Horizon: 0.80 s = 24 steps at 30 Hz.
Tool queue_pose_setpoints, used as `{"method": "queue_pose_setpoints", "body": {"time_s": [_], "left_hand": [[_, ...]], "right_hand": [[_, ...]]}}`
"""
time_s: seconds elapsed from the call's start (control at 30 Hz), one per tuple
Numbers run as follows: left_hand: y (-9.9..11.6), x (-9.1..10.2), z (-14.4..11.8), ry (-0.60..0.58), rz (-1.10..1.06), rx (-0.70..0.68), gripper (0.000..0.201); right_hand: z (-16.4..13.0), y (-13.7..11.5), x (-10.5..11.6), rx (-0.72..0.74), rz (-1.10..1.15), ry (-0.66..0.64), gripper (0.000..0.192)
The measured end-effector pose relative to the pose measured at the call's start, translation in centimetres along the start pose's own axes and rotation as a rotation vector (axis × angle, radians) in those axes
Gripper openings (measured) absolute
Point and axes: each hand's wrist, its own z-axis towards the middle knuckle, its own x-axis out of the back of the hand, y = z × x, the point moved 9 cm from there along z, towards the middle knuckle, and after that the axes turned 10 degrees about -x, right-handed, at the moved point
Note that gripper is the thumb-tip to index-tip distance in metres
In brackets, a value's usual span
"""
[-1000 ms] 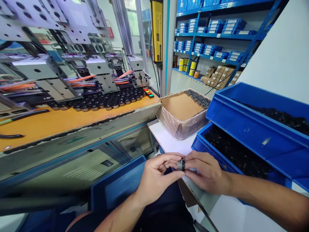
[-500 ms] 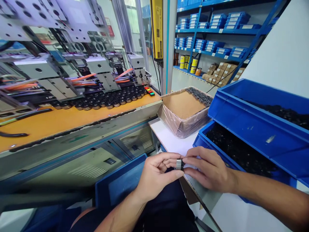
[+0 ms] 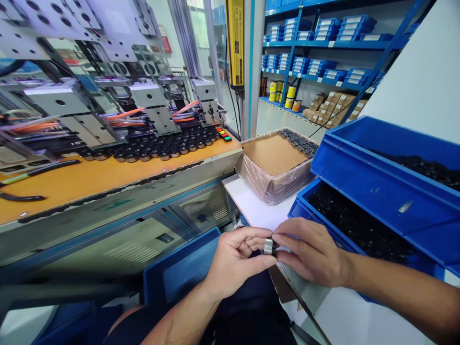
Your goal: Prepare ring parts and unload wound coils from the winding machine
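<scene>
A small silver metal ring with a black part on its right side (image 3: 269, 246) sits between my two hands, above my lap. My left hand (image 3: 233, 261) pinches it between thumb and fingers from the left. From the right, the fingertips of my right hand (image 3: 312, 251) close on its black side. The fingers cover part of the piece, so its inner face is hidden. Beyond my hands, a plastic-wrapped cardboard box (image 3: 275, 189) on the white table (image 3: 247, 199) holds rows of small dark parts along its far right side.
Two blue bins (image 3: 381, 179) of black parts stand stacked at the right. On the left, a machine with an orange worktop (image 3: 108, 179) carries rows of black-topped metal rings (image 3: 165, 148). A blue tray (image 3: 187, 268) lies below, left of my hands. Shelves (image 3: 323, 45) stand behind.
The ring piece has turned slightly in my fingers, showing more of its silver band. Both hands keep their grip, and the view has shifted a little.
</scene>
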Motion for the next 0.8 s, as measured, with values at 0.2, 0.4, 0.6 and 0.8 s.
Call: {"method": "queue_pose_setpoints", "body": {"time_s": [0.2, 0.4, 0.6, 0.8], "left_hand": [[-0.07, 0.08, -0.1, -0.003, 0.002, 0.0, 0.041], [-0.21, 0.15, -0.23, 0.004, 0.009, 0.008, 0.041], [-0.04, 0.15, -0.22, 0.01, 0.026, 0.009, 0.039], [0.14, 0.19, -0.24, 0.012, 0.068, 0.007, 0.036]], "right_hand": [[0.02, -0.13, 0.07, 0.012, 0.015, 0.013, 0.019], [0.07, -0.11, 0.06, -0.001, 0.013, 0.022, 0.021], [0.07, -0.01, 0.16, -0.005, 0.003, 0.026, 0.025], [0.2, -0.06, 0.17, -0.01, -0.01, 0.027, 0.024]]}}
